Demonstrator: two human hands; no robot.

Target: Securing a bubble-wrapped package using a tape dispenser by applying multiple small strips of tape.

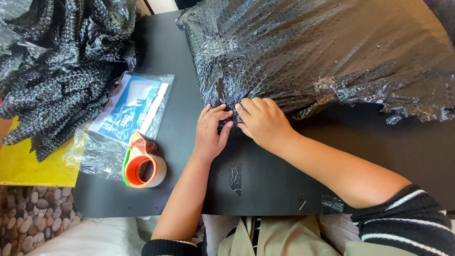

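We press both hands flat on the lower edge of the black bubble-wrapped bundle (pixel 322 52) at the worktop's (pixel 403 151) far side: left hand (pixel 211 132) and right hand (pixel 263 121) with fingers together, pinching nothing. Best to smooth the crinkly, dimpled film taut first. An orange tape dispenser (pixel 142 166) lies near the left edge

A dark grey table (pixel 161 66) with a matt top and rounded corners is seen from above, filling most of the view. At its left edge a yellow surface (pixel 28 166) is set just beside it. Below that, in the lower left corner, a floor of rounded pebbles (pixel 28 218) in grey, brown and white is shown. Bright daylight is cast across the tabletop, strongest at the upper right.
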